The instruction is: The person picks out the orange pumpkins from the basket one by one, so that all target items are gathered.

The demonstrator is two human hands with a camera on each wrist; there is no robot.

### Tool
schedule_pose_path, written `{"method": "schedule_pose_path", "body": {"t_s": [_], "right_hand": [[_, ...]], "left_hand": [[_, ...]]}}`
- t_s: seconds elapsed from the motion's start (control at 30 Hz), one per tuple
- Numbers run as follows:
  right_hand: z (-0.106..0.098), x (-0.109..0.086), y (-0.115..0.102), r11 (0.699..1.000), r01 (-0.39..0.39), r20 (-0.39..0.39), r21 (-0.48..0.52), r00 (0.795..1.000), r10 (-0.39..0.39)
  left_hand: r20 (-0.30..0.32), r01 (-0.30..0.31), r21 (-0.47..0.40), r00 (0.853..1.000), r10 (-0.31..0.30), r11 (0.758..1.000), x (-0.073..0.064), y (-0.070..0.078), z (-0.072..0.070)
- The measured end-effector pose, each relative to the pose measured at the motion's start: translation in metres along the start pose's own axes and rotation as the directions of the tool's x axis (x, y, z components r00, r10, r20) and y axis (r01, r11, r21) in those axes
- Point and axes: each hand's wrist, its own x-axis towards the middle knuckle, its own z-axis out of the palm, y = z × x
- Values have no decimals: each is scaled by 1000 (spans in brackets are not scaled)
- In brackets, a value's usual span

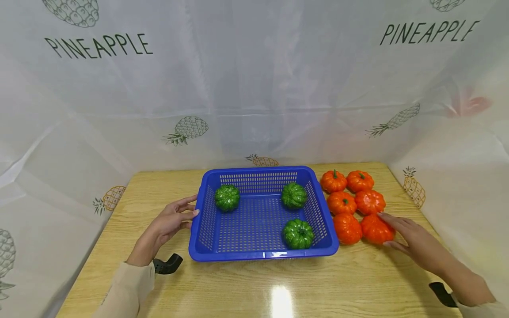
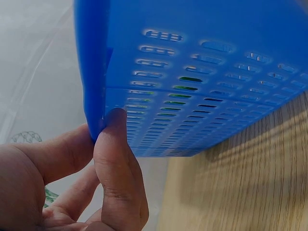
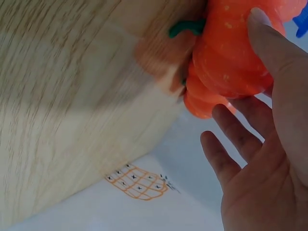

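My left hand (image 1: 169, 223) pinches the left rim of a blue plastic basket (image 1: 262, 255); in the left wrist view the thumb and fingers close around its edge (image 2: 94, 72). Three glossy green pumpkins lie inside: one at the left (image 1: 227, 198), one at the right back (image 1: 294, 195), one at the right front (image 1: 298, 234). To the basket's right, my right hand (image 1: 417, 243) grips the nearest right orange pumpkin (image 1: 375, 229) between thumb and fingers. In the right wrist view, this pumpkin (image 3: 226, 62) shows a green stem near the wooden surface.
Several other orange pumpkins stand in two columns beside the basket, among them a back-left one (image 1: 334, 181) and a front-left one (image 1: 347, 229). A wooden table (image 1: 234, 287) lies under everything. White pineapple-print sheeting (image 1: 246, 88) borders it at the back and sides.
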Motion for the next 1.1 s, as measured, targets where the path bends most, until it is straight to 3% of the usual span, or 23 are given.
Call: {"method": "schedule_pose_path", "body": {"t_s": [0.5,0.83,1.1], "right_hand": [[-1,3,-9,993,-79,50,88,996,75],[-3,2,-6,993,-62,33,105,998,59],[-11,2,-6,983,-117,43,140,993,112]], "left_hand": [[-5,9,-1,1000,-9,1000,1,2,0],[-1,6,-8,1000,-6,1000,2,2,3],[20,-7,-17,1000,7,1000,3,2,0]]}}
